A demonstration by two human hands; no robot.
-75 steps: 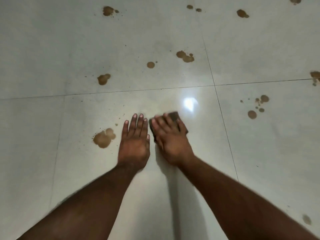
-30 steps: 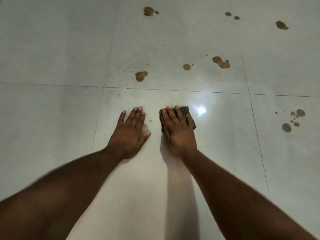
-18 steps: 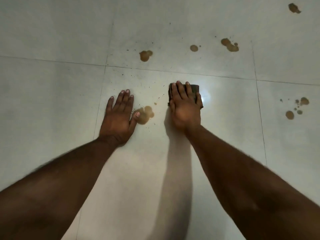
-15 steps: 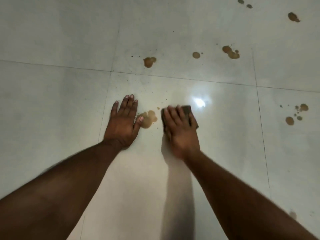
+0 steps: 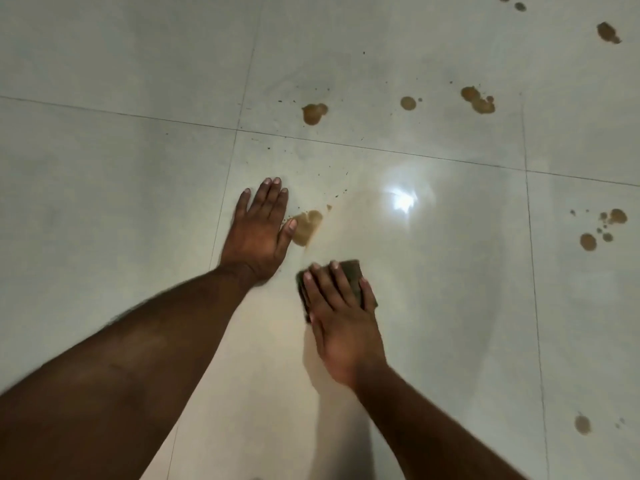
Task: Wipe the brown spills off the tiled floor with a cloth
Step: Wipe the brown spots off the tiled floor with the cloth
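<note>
My right hand (image 5: 341, 317) presses a small dark brown cloth (image 5: 353, 271) flat on the pale tiled floor (image 5: 450, 306), fingers straight on top of it. My left hand (image 5: 259, 230) lies flat on the floor with fingers spread, thumb tip touching a brown spill (image 5: 306, 226). That spill sits up and to the left of the cloth, apart from it. More brown spills lie farther off: one (image 5: 313, 113) past the grout line, a round drop (image 5: 408, 103), a double blot (image 5: 478, 100), and a cluster at right (image 5: 602, 228).
Further brown spots lie at the far top right (image 5: 608, 32) and at the lower right (image 5: 582, 424). Tiny dark specks (image 5: 318, 173) dot the tile beyond my left hand. A bright lamp reflection (image 5: 401, 200) glares on the glossy tile.
My right hand slid the cloth back toward me and slightly right, away from the spill. The left hand stayed flat beside the spill, which shows again after being hidden a second ago.
</note>
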